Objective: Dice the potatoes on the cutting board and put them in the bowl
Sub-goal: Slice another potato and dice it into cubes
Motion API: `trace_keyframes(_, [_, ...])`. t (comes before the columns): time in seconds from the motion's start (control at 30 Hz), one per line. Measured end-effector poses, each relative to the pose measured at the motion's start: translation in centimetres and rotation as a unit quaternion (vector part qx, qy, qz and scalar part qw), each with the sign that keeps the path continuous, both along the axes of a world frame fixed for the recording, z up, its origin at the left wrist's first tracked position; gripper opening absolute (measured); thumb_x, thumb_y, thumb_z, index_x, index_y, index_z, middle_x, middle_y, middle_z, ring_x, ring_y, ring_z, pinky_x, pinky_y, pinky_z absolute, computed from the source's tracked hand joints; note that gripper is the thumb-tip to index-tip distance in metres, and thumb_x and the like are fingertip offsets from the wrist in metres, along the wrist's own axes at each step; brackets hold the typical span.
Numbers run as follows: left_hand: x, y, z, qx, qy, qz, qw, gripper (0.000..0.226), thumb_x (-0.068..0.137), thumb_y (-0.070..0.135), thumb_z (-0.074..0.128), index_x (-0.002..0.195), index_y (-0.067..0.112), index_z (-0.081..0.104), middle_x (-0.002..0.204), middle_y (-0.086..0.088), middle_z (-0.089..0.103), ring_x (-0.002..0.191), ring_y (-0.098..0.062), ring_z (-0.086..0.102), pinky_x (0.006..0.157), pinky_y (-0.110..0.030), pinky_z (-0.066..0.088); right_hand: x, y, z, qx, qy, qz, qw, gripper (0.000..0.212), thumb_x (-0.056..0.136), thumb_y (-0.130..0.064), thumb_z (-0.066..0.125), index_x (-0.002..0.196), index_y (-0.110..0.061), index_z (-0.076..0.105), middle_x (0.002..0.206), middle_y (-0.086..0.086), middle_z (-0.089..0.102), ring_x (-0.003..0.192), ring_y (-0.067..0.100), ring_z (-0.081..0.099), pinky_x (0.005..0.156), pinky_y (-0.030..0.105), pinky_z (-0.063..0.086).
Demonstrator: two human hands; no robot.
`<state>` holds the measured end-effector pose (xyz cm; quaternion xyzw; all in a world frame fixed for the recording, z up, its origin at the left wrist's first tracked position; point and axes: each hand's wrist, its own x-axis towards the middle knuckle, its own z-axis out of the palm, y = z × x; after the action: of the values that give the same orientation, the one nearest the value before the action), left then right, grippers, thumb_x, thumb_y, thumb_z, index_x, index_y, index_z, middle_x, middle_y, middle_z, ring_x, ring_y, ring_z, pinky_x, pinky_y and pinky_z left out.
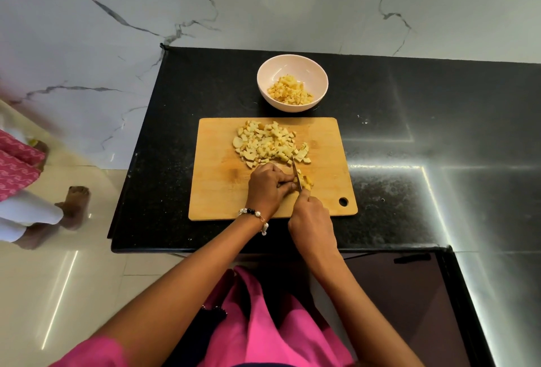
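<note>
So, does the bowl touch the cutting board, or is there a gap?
Apart. The head view shows a dark strip of countertop between the bowl and the far edge of the cutting board.

Your view is evenly bright: hard white glare streaks the black worktop [409, 147] toward three o'clock, wide-angle bending curves its edges, and blur smears the nine o'clock margin.
</note>
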<state>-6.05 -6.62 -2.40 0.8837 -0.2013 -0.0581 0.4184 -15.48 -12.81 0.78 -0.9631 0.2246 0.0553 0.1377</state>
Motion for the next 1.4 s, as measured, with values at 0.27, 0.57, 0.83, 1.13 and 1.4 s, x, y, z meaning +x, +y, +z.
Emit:
trace_keyframes(0.27, [-0.2, 0.0, -0.2, 0.003, -0.017, 0.014, 1.0, 0.026, 0.069, 0.021, 0.08, 0.092, 0.01, 0.075, 0.08, -0.008, 0.062, 0.08, -0.021, 0.053, 0.066, -0.023, 0.032, -4.0, 1.4, -0.7, -0.032, 0.035, 0.009, 0.999, 0.042, 0.074, 0.004, 0.061, 0.114, 0.01, 0.053, 0.08, 0.016, 0.059, 0.055, 0.035, 0.059, 0.044, 0.035, 0.031])
trace_keyframes(0.57, [0.2, 0.5, -0.2, -0.011, 0.018, -0.006, 1.0, 0.031, 0.067, 0.018, 0.081, 0.096, 0.01, 0.074, 0.082, -0.007, 0.062, 0.08, -0.022, 0.056, 0.071, -0.037, 0.049, -2.1, 0.1, 0.7, 0.027, -0.025, -0.009, 0.999, 0.046, 0.091, -0.005, 0.037, 0.137, 0.001, 0.035, 0.108, 0.016, 0.057, 0.091, 0.038, 0.057, 0.063, 0.035, 0.03])
trace_keyframes(0.83, [0.1, 0.4, -0.2, -0.011, 0.008, 0.003, 1.0, 0.026, 0.069, 0.018, 0.08, 0.093, 0.01, 0.075, 0.08, -0.008, 0.062, 0.079, -0.023, 0.057, 0.069, -0.04, 0.05, -1.8, 1.3, 1.1, -0.001, 0.021, -0.013, 1.0, 0.049, 0.095, -0.003, 0.029, 0.143, 0.0, 0.022, 0.117, 0.015, 0.052, 0.098, 0.035, 0.059, 0.069, 0.036, 0.039])
trace_keyframes(1.13, [0.0, 0.3, -0.5, -0.007, -0.007, 0.013, 1.0, 0.02, 0.067, 0.017, 0.081, 0.084, 0.007, 0.076, 0.077, -0.01, 0.063, 0.077, -0.026, 0.058, 0.067, -0.038, 0.049, -0.7, 1.6, -0.3, -0.012, 0.021, -0.001, 1.0, 0.051, 0.095, -0.003, 0.031, 0.143, 0.008, 0.018, 0.114, 0.019, 0.052, 0.091, 0.038, 0.06, 0.069, 0.04, 0.045])
trace_keyframes(1.4, [-0.7, 0.1, -1.0, 0.017, -0.066, 0.03, 0.997, 0.017, 0.068, 0.017, 0.08, 0.082, 0.009, 0.076, 0.075, -0.007, 0.06, 0.077, -0.027, 0.055, 0.064, -0.026, 0.035, -2.4, 1.9, -1.5, -0.031, -0.034, 0.0, 0.999, 0.047, 0.057, 0.007, 0.065, 0.103, 0.012, 0.062, 0.064, 0.014, 0.057, 0.034, 0.029, 0.05, 0.029, 0.031, 0.032])
